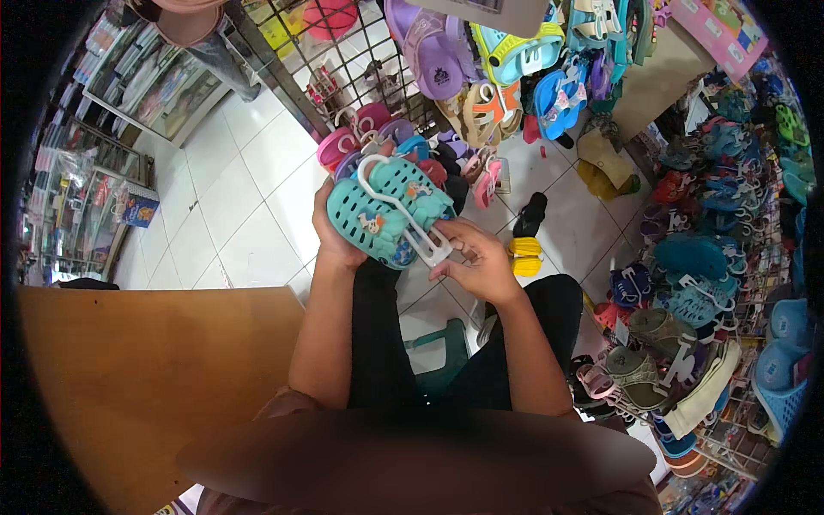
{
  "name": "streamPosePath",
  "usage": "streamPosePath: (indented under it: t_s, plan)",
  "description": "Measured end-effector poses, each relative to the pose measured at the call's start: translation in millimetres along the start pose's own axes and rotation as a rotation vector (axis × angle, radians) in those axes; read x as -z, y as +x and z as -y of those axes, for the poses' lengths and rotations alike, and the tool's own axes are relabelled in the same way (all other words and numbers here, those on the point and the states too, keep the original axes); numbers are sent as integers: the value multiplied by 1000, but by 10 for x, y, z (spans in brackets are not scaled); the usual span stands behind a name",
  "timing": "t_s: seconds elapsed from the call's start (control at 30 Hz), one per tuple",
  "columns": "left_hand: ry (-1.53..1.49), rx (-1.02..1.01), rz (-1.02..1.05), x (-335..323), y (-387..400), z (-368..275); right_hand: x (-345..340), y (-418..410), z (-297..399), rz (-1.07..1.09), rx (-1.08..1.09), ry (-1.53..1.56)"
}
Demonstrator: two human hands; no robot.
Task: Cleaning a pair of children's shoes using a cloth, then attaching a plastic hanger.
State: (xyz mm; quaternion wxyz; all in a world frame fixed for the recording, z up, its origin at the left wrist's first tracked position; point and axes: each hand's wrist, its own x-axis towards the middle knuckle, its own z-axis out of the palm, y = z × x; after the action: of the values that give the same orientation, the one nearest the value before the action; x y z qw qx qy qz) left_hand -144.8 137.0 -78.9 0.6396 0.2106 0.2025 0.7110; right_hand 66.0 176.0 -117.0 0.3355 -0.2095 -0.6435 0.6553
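Observation:
A pair of turquoise perforated children's clogs (pixel 351 207) with cartoon charms is held up in front of me, above my knees. My left hand (pixel 335 235) grips the pair from its left side, the fingers partly hidden behind it. Between the two clogs runs a white plastic shoe hanger (pixel 400 205) with a hooked top. My right hand (pixel 479 257) pinches the lower end of this hanger between thumb and fingers. Directly behind the clogs hang more small shoes on hangers, among them a pink pair (pixel 333 147).
A black wire grid (pixel 360 48) carries sandals, including a purple pair (pixel 434 51). Racks of footwear (pixel 695 257) crowd my right. A wooden table (pixel 167 373) stands at left, glass display cases (pixel 138 96) beyond. Yellow footwear (pixel 526 256) and a black shoe (pixel 530 214) are on the tiled floor.

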Motion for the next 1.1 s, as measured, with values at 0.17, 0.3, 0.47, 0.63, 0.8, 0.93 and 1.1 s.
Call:
streamPosePath:
  t_s: [0.17, 0.3, 0.47, 0.63, 0.8, 0.93, 1.1]
  plan:
    - [-30, 122, 78, -45, 6, -28, -4, 14, -152, -119, 197, -226]
    - [184, 184, -16, 1, -31, 24, -86, 44, -59, -200, 69, -157]
    - [80, 106, 28, -36, -14, 62, -128, 73, 64, -242, 104, -188]
    - [77, 68, 94, -256, -136, -5, -211, -7, 185, -280, 96, -104]
    - [37, 92, 199, -726, -199, -117, -259, -255, 676, -315, 104, -232]
    - [297, 8, 339, -998, -226, 49, -270, -580, 876, -507, 180, -28]
    - [709, -282, 323, -1646, -247, 532, 12, -1236, 926, -723, 262, -14]
